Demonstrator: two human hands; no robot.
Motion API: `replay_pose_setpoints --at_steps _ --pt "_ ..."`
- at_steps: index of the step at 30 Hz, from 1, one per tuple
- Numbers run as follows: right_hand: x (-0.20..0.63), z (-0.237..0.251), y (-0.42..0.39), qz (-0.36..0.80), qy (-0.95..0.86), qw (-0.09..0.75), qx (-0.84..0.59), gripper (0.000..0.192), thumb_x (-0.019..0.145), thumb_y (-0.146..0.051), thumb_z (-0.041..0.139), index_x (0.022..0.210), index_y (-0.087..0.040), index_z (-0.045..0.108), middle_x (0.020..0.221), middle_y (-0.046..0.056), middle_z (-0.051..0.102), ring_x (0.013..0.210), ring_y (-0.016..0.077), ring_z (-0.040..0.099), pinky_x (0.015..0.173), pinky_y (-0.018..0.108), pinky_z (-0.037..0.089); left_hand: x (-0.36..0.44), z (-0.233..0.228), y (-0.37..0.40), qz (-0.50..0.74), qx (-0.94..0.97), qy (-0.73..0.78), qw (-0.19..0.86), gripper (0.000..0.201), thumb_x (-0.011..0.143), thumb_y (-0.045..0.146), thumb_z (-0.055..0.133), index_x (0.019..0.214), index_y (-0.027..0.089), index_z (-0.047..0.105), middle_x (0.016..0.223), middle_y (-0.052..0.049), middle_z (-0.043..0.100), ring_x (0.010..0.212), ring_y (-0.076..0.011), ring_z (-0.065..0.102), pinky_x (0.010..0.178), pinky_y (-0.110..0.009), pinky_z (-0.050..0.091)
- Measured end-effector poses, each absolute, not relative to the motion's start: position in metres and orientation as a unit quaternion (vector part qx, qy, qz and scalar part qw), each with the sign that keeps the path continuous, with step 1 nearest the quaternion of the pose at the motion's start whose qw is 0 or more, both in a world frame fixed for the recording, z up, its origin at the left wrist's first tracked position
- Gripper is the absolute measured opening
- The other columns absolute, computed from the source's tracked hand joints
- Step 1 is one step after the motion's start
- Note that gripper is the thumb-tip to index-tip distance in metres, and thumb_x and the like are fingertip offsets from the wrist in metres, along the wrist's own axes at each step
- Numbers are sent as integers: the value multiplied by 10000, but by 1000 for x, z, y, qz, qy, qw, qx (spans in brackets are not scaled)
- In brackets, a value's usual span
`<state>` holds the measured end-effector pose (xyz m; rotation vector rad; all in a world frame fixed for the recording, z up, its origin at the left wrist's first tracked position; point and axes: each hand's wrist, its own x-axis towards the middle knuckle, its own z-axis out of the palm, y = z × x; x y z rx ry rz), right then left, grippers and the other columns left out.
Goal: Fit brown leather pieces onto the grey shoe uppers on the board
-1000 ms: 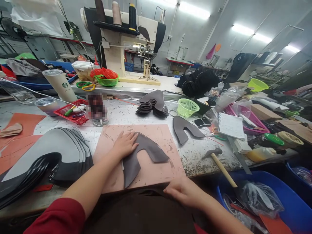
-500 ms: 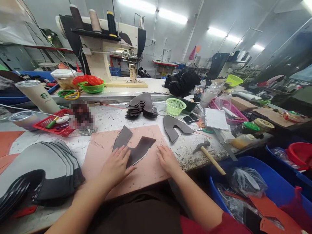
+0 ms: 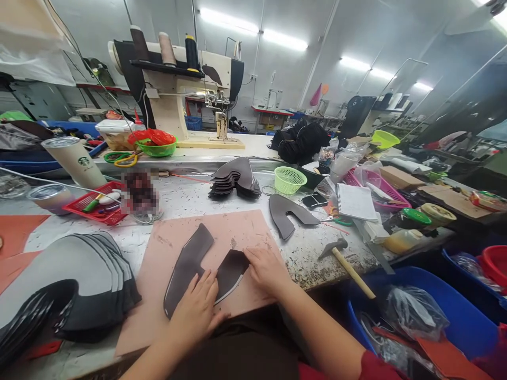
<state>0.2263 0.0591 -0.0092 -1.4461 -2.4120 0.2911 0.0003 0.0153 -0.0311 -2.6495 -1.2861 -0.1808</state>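
Both hands' grip lies flat — left hand, right hand — on the leather piece; hammer nearby.

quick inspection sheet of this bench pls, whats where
surface: speckled white bench with a pink board on it
job's things: dark leather piece flat on the board
clutter: hammer, notebook, green basket, stacked cut pieces, grey stack
grippers: left hand and right hand both pressing on the leather piece
cables: white cord over the left side
surroundings: sewing machine behind, blue bins at right
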Motion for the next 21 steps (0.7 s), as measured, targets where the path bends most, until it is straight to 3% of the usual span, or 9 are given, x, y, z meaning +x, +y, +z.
replay_pose_setpoints --at_steps 3,5,10,15,18,21 --pt "221 -12 49 59 -846 190 -495 399 761 -135 417 1145 -120 520 1215 136 508 1103 249 435 946 416 304 1 -38 14 -82 -905 -404 106 754 731 694 273 1205 142 469 1268 -139 453 1168 -274 410 950 -405 294" --pt "215 -11 47 91 -834 228 -494 351 758 -153 454 1097 -145 540 1138 123 558 1044 228 477 912 391 342 0 -40 15 -74 -908 -401 100 795 707 723 256 1253 166 411 1296 -136 417 1187 -286 382 956 -419 264" --pt "199 1 54 294 -715 245 -585 162 674 -240 587 824 -177 577 794 40 619 747 176 551 680 298 431 -2 -43 14 -55 -911 -400 89 824 699 734 228 1316 190 292 1328 -127 371 1214 -290 339 973 -426 196" --pt "205 13 66 511 -638 223 -532 166 745 -344 469 745 -188 526 732 -1 587 666 138 540 590 251 413 -2 -41 14 -83 -918 -371 118 829 710 721 241 1347 193 182 1341 -121 352 1226 -280 314 994 -414 117" --pt "215 7 76 438 -631 238 -595 175 717 -360 498 671 -191 488 644 -12 550 637 142 524 589 261 397 -2 -38 15 -77 -923 -361 114 829 712 721 234 1348 192 175 1339 -106 361 1229 -271 307 1003 -405 81" --pt "223 -5 83 375 -623 274 -629 165 664 -332 564 730 -201 490 648 -25 546 646 141 530 599 261 397 -3 -36 17 -57 -927 -357 97 833 704 730 224 1341 193 210 1339 -96 365 1235 -268 295 1008 -403 60"
